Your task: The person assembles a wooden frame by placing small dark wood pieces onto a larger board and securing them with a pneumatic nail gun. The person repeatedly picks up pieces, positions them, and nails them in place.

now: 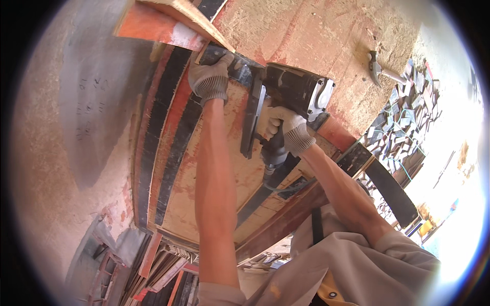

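My right hand [290, 128], in a pale knit glove, is closed round the handle of a black nail gun [293, 86]. The gun's head is toward the right, and its long magazine [252, 120] stands on the left. A thin air hose [293, 189] runs from the handle's lower end. My left hand [210, 81], also gloved, grips a dark wooden strip [244, 70] at its left end, beside an upright plywood piece [191, 18]. Its fingertips are partly hidden. The strip lies across a large wooden panel [199, 168]; whether the gun's nose touches it cannot be seen.
A claw hammer [376, 70] lies on the reddish plywood sheet [306, 33] at the upper right. Beyond that is a heap of wood offcuts [403, 122]. Black and red strips [162, 127] line the panel's left side. Stacked boards [163, 270] stand at the lower left.
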Demonstrator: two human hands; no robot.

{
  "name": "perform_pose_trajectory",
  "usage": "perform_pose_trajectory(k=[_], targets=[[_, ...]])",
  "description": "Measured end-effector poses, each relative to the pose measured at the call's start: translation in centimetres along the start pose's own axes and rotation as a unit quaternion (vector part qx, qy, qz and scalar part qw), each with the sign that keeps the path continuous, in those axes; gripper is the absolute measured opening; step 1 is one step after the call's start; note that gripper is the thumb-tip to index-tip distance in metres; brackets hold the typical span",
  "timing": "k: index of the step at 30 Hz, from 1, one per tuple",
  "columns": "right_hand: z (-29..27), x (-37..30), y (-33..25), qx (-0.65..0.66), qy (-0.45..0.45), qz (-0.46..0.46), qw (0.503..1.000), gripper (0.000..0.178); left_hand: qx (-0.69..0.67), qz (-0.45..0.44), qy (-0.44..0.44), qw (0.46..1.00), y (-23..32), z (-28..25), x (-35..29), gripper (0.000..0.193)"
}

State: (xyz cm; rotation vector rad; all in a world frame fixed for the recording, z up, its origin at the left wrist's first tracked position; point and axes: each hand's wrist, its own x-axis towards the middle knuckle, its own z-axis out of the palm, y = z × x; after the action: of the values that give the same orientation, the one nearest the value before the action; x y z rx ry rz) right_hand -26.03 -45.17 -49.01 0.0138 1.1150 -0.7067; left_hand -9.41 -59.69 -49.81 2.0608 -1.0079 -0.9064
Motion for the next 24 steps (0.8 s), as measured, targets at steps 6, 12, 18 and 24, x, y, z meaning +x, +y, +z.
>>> perform_pose_trajectory(k=[6,12,18,24], targets=[[-0.7,0.4,0.5,-0.013,-0.025,-0.013,1.0,0.028,0.001,-0.01,-0.004,1.0,-0.6,0.0,0.8,0.059],[-0.9,0.1,0.5,-0.029,0.039,0.005,0.999,0.03,-0.05,0.031,-0.005,0.998,-1.7,0.4,1.2,0.052],[-0.5,-0.1,0.0,-0.036,-0.024,0.005,0.999,0.03,-0.062,0.041,0.009,0.997,-2.6,0.6,1.5,0.049],[-0.5,-1.8,-0.3,-0.041,-0.036,-0.033,0.998,0.032,-0.051,0.036,-0.023,0.998,-2.3,-0.4,1.3,0.051]])
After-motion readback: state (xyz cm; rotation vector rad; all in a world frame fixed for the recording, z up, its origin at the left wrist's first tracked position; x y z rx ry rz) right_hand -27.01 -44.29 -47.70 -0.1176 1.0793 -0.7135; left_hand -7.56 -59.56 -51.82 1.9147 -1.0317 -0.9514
